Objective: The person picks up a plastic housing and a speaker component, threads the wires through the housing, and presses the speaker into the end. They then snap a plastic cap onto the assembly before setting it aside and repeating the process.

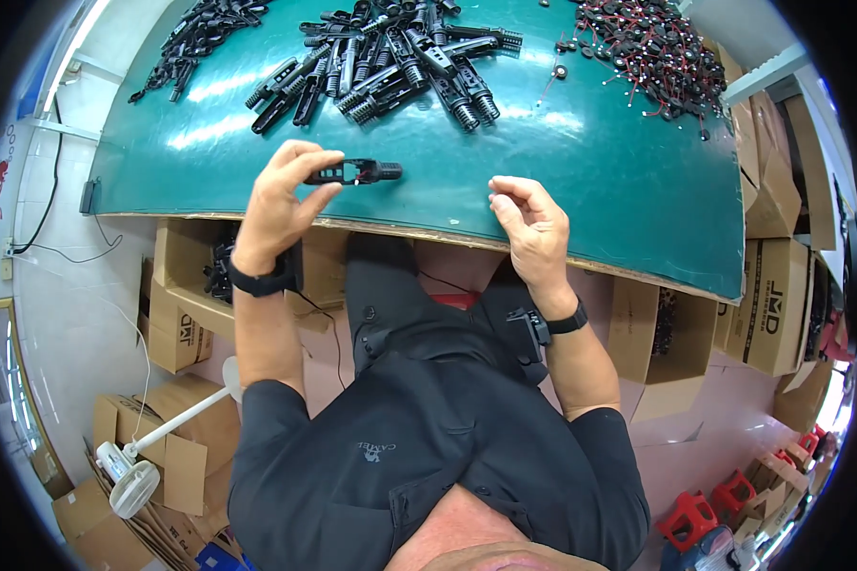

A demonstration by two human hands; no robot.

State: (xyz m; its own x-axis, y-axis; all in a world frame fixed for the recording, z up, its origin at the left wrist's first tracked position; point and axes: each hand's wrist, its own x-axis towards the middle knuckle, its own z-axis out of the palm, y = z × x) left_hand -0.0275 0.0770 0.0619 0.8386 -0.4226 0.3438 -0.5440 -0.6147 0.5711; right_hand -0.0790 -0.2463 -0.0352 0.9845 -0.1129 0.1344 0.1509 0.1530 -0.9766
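My left hand pinches a black plastic housing between thumb and fingers, just above the near part of the green tabletop. The housing lies sideways, its ribbed round end toward the right; a small pale spot shows in its open middle. To the right and apart from it, my right hand is closed, thumb against the bent fingers. Anything between those fingertips is too small to make out. Beyond my hands lies a heap of similar black housings.
Small black parts are piled at the far left. Round black components with red wires form a heap at the far right. Open cardboard boxes stand below the table edge. A white fan is at lower left, red stools at lower right.
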